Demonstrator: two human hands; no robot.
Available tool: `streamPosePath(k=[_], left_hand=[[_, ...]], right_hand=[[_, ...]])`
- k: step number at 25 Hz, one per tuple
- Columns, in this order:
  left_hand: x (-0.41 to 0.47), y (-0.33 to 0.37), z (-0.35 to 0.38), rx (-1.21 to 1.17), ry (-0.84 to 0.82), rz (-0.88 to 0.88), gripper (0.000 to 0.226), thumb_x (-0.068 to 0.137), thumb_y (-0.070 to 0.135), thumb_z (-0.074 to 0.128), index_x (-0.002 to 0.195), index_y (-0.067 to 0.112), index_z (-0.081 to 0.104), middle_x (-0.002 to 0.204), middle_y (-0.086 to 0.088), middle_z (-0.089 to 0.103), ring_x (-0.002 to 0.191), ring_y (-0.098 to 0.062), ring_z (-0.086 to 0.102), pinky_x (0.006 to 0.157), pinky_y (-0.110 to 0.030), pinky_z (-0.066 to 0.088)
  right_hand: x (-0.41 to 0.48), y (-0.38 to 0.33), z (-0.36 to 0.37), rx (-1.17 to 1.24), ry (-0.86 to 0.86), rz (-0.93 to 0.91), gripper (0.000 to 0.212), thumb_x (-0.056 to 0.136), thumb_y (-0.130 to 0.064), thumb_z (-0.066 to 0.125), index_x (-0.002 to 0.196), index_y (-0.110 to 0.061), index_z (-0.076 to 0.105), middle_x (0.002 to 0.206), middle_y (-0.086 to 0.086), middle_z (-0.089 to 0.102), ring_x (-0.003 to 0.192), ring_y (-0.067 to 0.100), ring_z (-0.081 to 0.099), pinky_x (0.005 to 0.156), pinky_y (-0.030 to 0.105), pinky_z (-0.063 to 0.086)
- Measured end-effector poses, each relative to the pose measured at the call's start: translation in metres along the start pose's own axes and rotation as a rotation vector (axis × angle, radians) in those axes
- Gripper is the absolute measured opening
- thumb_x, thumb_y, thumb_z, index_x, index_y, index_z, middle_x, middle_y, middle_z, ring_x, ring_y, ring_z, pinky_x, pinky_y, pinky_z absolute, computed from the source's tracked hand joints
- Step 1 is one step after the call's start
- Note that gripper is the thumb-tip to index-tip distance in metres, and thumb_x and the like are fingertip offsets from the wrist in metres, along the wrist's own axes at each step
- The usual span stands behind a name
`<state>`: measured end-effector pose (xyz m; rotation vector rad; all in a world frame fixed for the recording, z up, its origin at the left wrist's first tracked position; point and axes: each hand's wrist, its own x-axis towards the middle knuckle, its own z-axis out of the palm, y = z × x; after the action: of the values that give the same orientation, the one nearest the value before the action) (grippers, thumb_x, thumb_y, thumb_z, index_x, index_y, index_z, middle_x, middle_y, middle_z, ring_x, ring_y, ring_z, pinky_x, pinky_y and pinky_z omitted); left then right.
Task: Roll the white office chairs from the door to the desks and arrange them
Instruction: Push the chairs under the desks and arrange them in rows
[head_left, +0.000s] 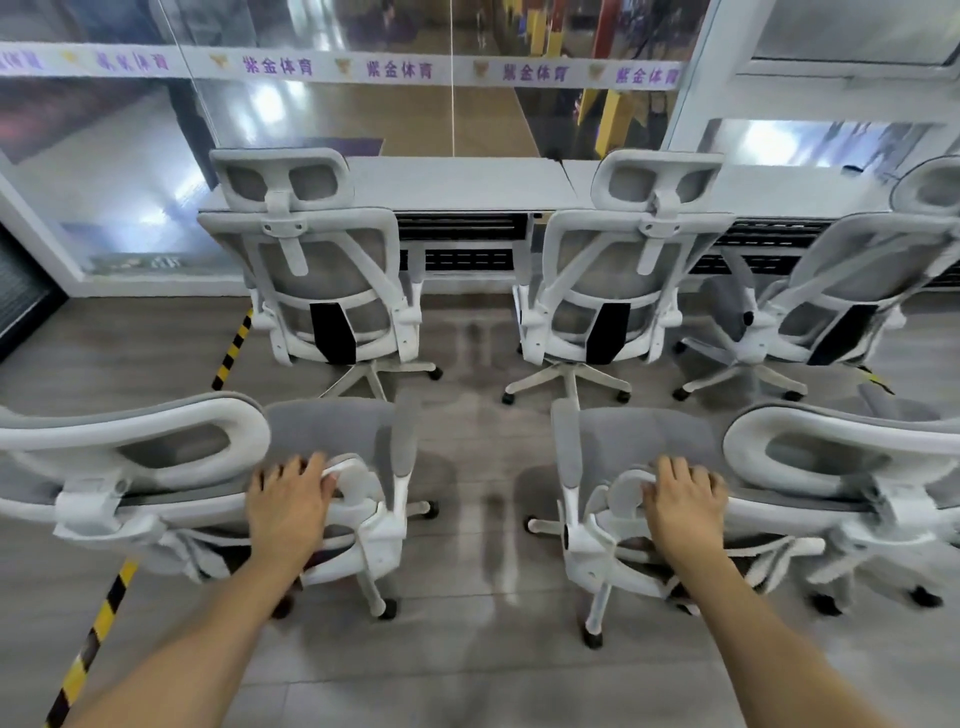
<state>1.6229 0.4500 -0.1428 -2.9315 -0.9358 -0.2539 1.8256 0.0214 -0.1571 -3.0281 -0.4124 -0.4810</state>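
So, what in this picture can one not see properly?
Head view:
- near left chair: cut by the left edge.
- near right chair: cut by the right edge.
- left hand, right hand: fingertips curled out of sight over the chairs.
- door: outside the frame.

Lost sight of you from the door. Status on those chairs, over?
Left hand grips left chair, right hand grips right chair. Ahead, three chairs already at desk.

Grey floor (467, 675): five white chairs (332, 291) on castors, striped tape (98, 629)
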Motion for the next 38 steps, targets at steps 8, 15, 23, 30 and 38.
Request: streamPosePath(k=[8, 15, 23, 30, 38], left_hand=[[0.006, 0.014, 0.006, 0.02, 0.008, -0.001, 0.023, 0.094, 0.037, 0.06, 0.109, 0.019, 0.063, 0.096, -0.012, 0.066, 0.091, -0.039, 0.06, 0.083, -0.053, 0.042], [0.004, 0.023, 0.003, 0.03, 0.035, -0.015, 0.022, 0.093, 0.04, 0.06, 0.107, 0.023, 0.064, 0.094, -0.01, 0.066, 0.087, -0.037, 0.06, 0.081, -0.05, 0.039], [0.001, 0.024, 0.001, 0.014, 0.021, -0.033, 0.023, 0.094, 0.041, 0.058, 0.108, 0.024, 0.064, 0.095, -0.008, 0.067, 0.088, -0.036, 0.06, 0.084, -0.049, 0.04], [0.003, 0.023, -0.001, -0.012, -0.049, -0.058, 0.028, 0.097, 0.044, 0.05, 0.115, 0.026, 0.062, 0.103, -0.007, 0.067, 0.096, -0.035, 0.059, 0.089, -0.05, 0.039], [-0.021, 0.122, -0.002, -0.236, 0.005, 0.175, 0.037, 0.088, 0.02, 0.066, 0.125, 0.016, 0.06, 0.121, -0.012, 0.063, 0.113, -0.037, 0.056, 0.11, -0.055, 0.034]], right_hand=[[0.033, -0.008, 0.015, 0.092, -0.006, -0.056, 0.02, 0.078, -0.009, 0.075, 0.092, -0.012, 0.061, 0.087, 0.009, 0.059, 0.085, 0.035, 0.057, 0.087, 0.046, 0.03], [0.032, -0.01, 0.02, 0.022, 0.01, -0.116, 0.023, 0.08, -0.013, 0.075, 0.1, -0.014, 0.064, 0.087, 0.007, 0.06, 0.081, 0.035, 0.055, 0.077, 0.045, 0.034], [0.034, -0.011, 0.023, 0.082, 0.004, -0.119, 0.019, 0.086, -0.015, 0.071, 0.104, -0.015, 0.065, 0.091, 0.005, 0.062, 0.085, 0.032, 0.055, 0.08, 0.044, 0.033], [0.044, -0.016, 0.022, 0.124, -0.05, -0.11, 0.022, 0.088, -0.017, 0.068, 0.109, -0.014, 0.064, 0.1, 0.006, 0.064, 0.094, 0.033, 0.057, 0.087, 0.045, 0.036], [-0.012, 0.018, -0.04, 0.363, 0.096, 0.001, 0.053, 0.085, -0.01, 0.064, 0.136, -0.016, 0.053, 0.126, 0.003, 0.061, 0.114, 0.024, 0.053, 0.102, 0.04, 0.04]])
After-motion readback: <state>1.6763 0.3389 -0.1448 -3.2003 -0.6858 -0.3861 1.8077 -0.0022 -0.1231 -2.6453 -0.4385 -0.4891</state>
